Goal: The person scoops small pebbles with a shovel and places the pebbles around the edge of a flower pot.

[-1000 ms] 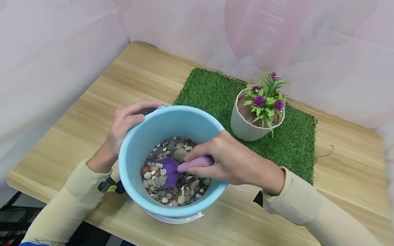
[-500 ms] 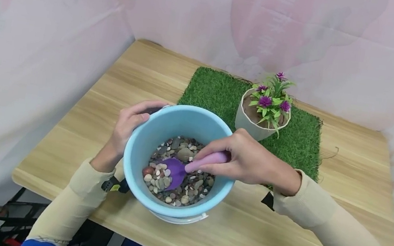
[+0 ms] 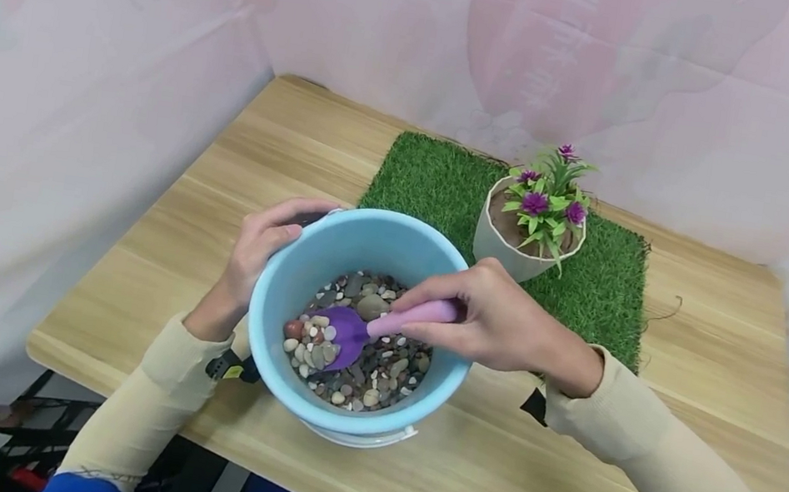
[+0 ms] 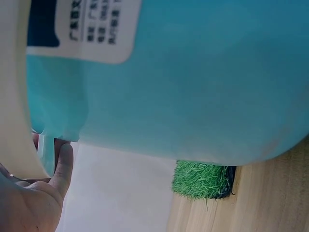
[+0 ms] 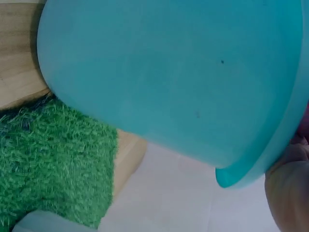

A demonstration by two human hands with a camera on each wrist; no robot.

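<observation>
A light blue bucket (image 3: 269, 384) stands on the table, with multicoloured pebbles (image 3: 387, 375) over its bottom. My left hand (image 3: 258, 248) grips the bucket's rim at the far left, the thumb on the near side. In the left wrist view that hand (image 4: 46, 193) shows beside a small tab under the rim. My right hand (image 3: 486, 318) reaches over the right rim and grips the lilac handle of a purple scoop (image 3: 349, 340). The scoop's blade is low inside the bucket, carrying several pale pebbles and a reddish one. In the right wrist view only part of my right hand (image 5: 292, 186) shows.
Behind the bucket lies a green artificial grass mat (image 3: 434, 180). On it stands a white pot (image 3: 503, 249) with a purple-flowered plant (image 3: 547, 204). A white bucket handle (image 3: 363, 439) hangs at the front. The wooden table (image 3: 156, 271) meets pale cloth walls at the back and left.
My right hand has moved a little rightward relative to the bucket, and the scoop's handle shows more. The blade has shifted slightly up and left with its pebbles. The left hand keeps its grip.
</observation>
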